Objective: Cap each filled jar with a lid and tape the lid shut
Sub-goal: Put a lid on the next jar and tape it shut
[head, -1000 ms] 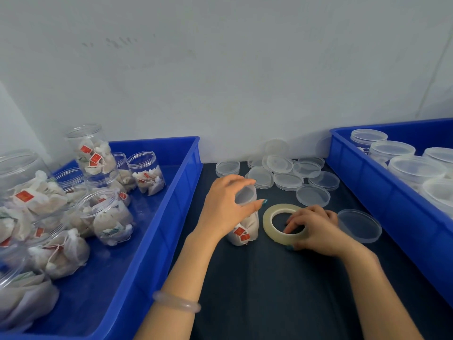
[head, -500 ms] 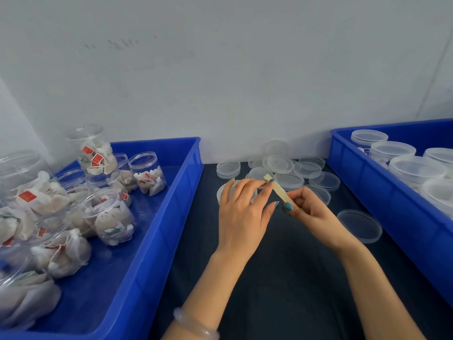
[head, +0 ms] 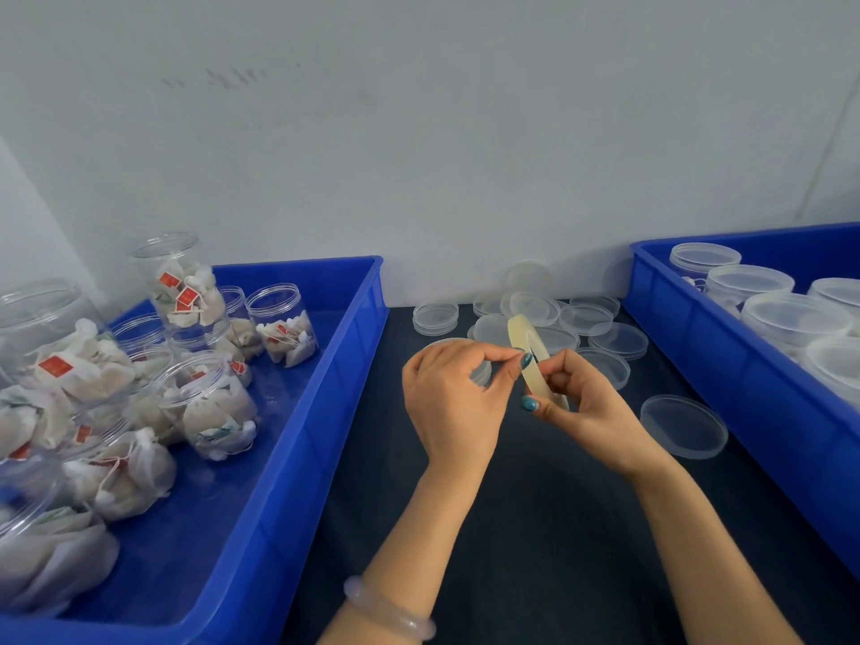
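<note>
Tape-peel step: right hand [head: 591, 412] grips thin yellowish tape roll [head: 526, 351] edge-on; left hand [head: 453, 402] pinches its rim, likely free end. Should peel steadily, keep strip flat, untwisted.

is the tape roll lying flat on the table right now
No, the tape roll is held up on edge above the table by the right hand, while the left hand pinches at its rim.

Right hand [head: 591, 414] holds tape roll [head: 522, 335]; left hand [head: 451, 398] apparently pinches its end.
</note>
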Available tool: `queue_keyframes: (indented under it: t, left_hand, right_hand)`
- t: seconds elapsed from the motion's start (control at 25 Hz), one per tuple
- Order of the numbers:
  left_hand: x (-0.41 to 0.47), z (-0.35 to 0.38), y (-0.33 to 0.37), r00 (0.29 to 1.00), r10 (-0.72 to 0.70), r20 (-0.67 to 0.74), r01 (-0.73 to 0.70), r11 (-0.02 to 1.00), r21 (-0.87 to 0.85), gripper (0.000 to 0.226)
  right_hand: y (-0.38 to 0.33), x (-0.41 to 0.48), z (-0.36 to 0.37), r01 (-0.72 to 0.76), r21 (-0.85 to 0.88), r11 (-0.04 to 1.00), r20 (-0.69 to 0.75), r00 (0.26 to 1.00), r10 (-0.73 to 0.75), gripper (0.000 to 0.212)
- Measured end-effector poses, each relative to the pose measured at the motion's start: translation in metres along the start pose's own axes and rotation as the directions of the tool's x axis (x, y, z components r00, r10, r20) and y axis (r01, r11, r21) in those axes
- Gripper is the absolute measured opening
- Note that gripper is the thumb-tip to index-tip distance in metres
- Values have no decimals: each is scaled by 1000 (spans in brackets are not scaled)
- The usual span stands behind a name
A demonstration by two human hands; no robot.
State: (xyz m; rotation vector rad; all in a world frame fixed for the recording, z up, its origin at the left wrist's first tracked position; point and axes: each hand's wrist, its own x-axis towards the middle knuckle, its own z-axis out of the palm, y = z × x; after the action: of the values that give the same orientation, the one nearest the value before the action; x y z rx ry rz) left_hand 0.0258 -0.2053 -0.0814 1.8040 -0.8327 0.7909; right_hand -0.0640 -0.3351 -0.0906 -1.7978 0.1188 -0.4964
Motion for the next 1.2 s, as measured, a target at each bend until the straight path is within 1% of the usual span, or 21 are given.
queue_keyframes:
  t: [0.04,0.12,0.2,0.28,0.32,0.4,0.44,0.48,0.52,0.64,0.76,0.8,0.88,0.96,1.0,1.12,1.2]
  left_hand:
    - [1,1,0,999,-45,24,45,999,7,10]
    - [3,1,0,994,-72,78,69,997,43,10]
    - [2,-1,0,992,-39,123,32,998,62,8]
    - [-3,-4,0,987,29,160,-42,996,74,9]
    - [-7,-6,-1,985,48,164,-60,995,74,12]
    - [-15,-9,-1,991,23,134,-30,998,52,18]
    - [-17,-10,-3,993,3,115,-7,999,34,18]
    - [-17,-11,-4,994,-2,107,1,1000,15,18]
    - [-17,-11,-4,993,4,116,-3,1000,-2,17]
    - [-13,-11,-3,985,6,170,4,998,-58,23]
    - [-10,-12,-3,996,-3,89,8,999,-49,20]
    - [-8,-13,-4,998,-11,57,14,999,-36,20]
    - [-5,-17,-6,999,-47,9,47,999,-20,26]
    - [-5,-23,-5,994,-105,-21,104,994,-39,32]
    - [-6,-26,-5,991,-130,-24,129,990,-58,33]
    - [-13,-37,-8,978,-207,4,206,970,-127,31]
    - [-15,-45,-16,953,-304,0,296,930,-216,28]
  right_hand:
    - [1,0,1,2,-27,1000,4,1000,-2,41]
    - [2,1,5,14,-71,997,6,1000,-13,39]
    - [4,2,6,20,-103,994,-24,999,-23,30]
    - [6,1,3,10,-134,991,-90,996,-22,16]
    - [6,1,2,9,-189,982,-112,993,-31,16]
    - [4,0,4,28,-400,916,-119,989,-82,36]
    - [3,0,7,46,-478,877,-115,987,-115,44]
    - [2,1,10,66,-512,856,-116,982,-146,47]
    - [2,2,12,92,-523,847,-113,978,-176,44]
    - [5,3,15,157,-508,847,-88,968,-233,28]
    - [10,1,17,204,-510,835,-47,963,-264,38]
    - [11,1,18,214,-540,814,-42,959,-281,39]
    - [13,0,19,226,-649,726,-42,943,-331,37]
    - [15,2,18,200,-768,609,-46,931,-363,36]
    - [17,2,17,163,-810,564,-72,926,-371,38]
    - [20,4,10,-3,-856,517,-229,898,-375,43]
    - [23,3,4,-84,-871,484,-286,888,-361,50]
